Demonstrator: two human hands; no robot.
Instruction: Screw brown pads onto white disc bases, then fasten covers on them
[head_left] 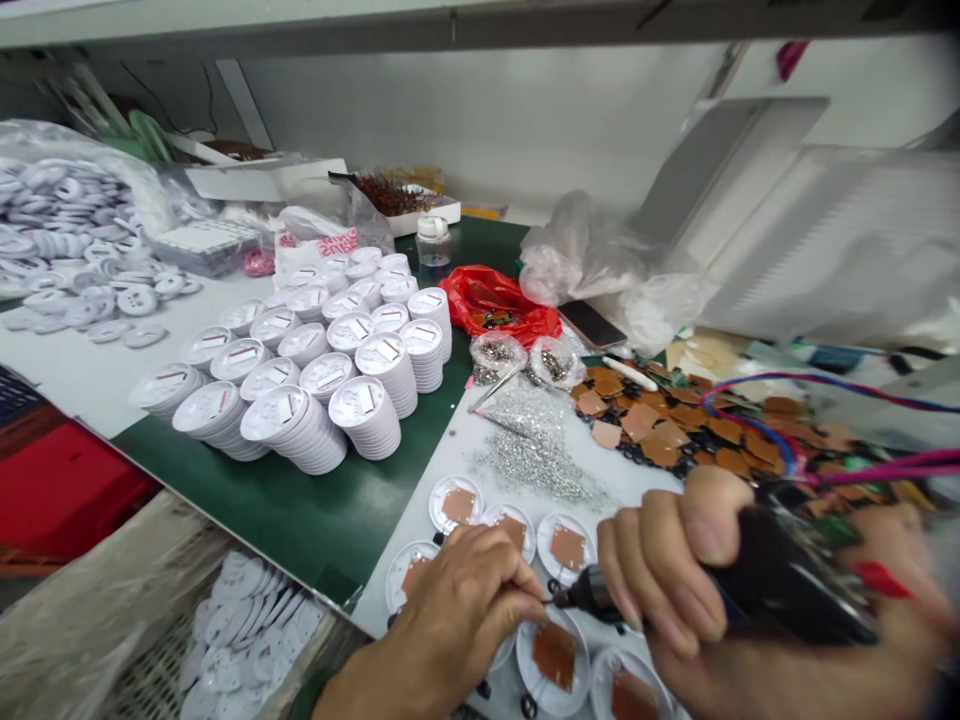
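My right hand (667, 560) is wrapped round a black electric screwdriver (787, 570), its nose pointing left. The bit reaches the fingertips of my left hand (472, 600), where thumb and forefinger are pinched together. Whatever lies in that pinch is too small to make out. Just below the bit sits a round white plastic cover (555, 690) with a brown circuit board (554, 654) in it. Several similar covers with boards surround both hands, among them one behind the bit (566, 543). Beyond them spreads a heap of tiny silver screws (525, 450).
Stacks of white round parts (300, 430) stand on the green mat (300, 520) at left. Brown boards (660, 420) are piled at right, beneath a red-and-blue cable (787, 440). Tweezers (495, 390), a red bag (495, 300), a phone (592, 325) and a bottle (433, 245) lie farther back.
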